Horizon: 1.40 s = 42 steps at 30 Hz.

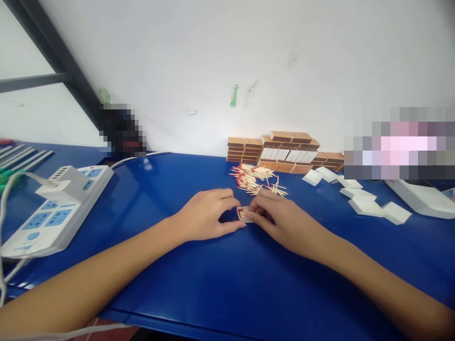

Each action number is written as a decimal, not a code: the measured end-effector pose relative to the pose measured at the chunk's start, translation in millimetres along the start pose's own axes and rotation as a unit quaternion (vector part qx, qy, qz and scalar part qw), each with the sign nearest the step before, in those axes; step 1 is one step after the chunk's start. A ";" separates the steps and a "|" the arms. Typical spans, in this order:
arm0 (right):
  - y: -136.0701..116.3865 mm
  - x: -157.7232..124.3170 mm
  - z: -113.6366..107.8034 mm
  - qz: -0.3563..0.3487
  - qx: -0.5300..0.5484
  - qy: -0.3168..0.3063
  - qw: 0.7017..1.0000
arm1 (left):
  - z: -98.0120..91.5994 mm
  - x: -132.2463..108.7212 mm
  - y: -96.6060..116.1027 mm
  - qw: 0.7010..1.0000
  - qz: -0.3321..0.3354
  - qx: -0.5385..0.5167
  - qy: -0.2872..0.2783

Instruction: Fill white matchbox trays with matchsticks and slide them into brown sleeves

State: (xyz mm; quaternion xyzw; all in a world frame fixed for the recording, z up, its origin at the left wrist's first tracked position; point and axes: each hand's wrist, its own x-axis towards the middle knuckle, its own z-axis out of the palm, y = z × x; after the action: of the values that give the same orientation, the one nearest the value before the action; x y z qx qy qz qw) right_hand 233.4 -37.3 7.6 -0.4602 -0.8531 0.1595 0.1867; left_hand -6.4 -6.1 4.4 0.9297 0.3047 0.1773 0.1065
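A small white matchbox tray (239, 217) lies on the blue table with several red-headed matches (242, 213) in it. My left hand (208, 215) steadies the tray's left end, its thumb along the near edge and index finger at the far edge. Over the tray's right part, my right hand (275, 215) has thumb and fingers pinched together; what is between the fingertips is hidden. Just beyond the hands lies a loose pile of matches (249, 178), with some scattered toward the right.
Stacked matchboxes (245, 150) stand against the wall, with white trays (289, 155) among them. Folded white paper pieces (366, 207) lie at right. A white power strip (76, 208) with a plugged-in adapter and cable occupies the left. Striped rods (26, 158) lie at far left.
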 end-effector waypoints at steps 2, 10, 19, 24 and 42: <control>-1.8 2.0 1.5 -0.001 0.001 0.014 1.000 | 0.1 0.0 0.1 1.000 0.001 0.001 0.002; -3.8 9.6 -2.6 0.045 0.038 -0.016 0.998 | 3.3 0.1 1.4 1.000 0.024 -0.003 0.010; -3.4 6.4 -14.6 0.002 0.068 -0.049 0.996 | 3.1 -0.4 2.1 0.999 0.032 -0.021 0.019; -4.0 5.2 -11.7 0.017 0.036 -0.027 0.999 | 2.9 -0.4 2.5 0.999 0.032 -0.017 0.023; 1.5 3.8 -13.7 -0.018 0.040 -0.043 0.998 | 3.3 -0.2 3.4 0.999 0.035 -0.022 0.024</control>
State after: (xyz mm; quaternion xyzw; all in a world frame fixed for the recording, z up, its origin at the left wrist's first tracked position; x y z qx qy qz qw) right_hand 238.9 -31.9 19.6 -0.4294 -0.8616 0.2099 0.1707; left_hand -3.4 -9.2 2.4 0.9326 0.2708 0.2096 0.1139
